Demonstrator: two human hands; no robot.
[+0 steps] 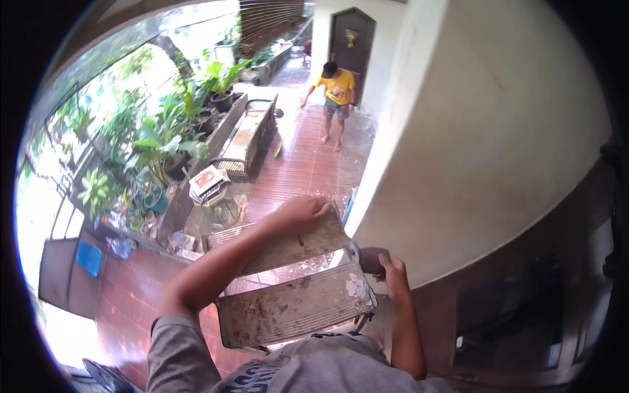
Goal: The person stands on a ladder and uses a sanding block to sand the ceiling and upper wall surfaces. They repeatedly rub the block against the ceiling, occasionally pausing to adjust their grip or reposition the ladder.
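Note:
Close below me stands a stepladder with worn, paint-spotted treads; its wide nearer step (pixel 295 306) lies just in front of my shirt. My left hand (pixel 306 213) reaches across to the far edge of the farther step (pixel 298 245), near its right end. Its fingers are curled closed over that edge. At the ladder's right side, my right hand (pixel 392 272) grips a dark brown rounded object (pixel 373 260) with thumb and fingers. That object sits against the ladder's side rail, and its kind is unclear.
A curved cream wall (pixel 485 150) rises on the right. Beyond the ladder, a person (pixel 337 92) in a yellow shirt stands barefoot on red tiles (pixel 288 177). Left are a long bench (pixel 246 141), a glass tank (pixel 221 211) with books on top, and potted plants (pixel 160 147).

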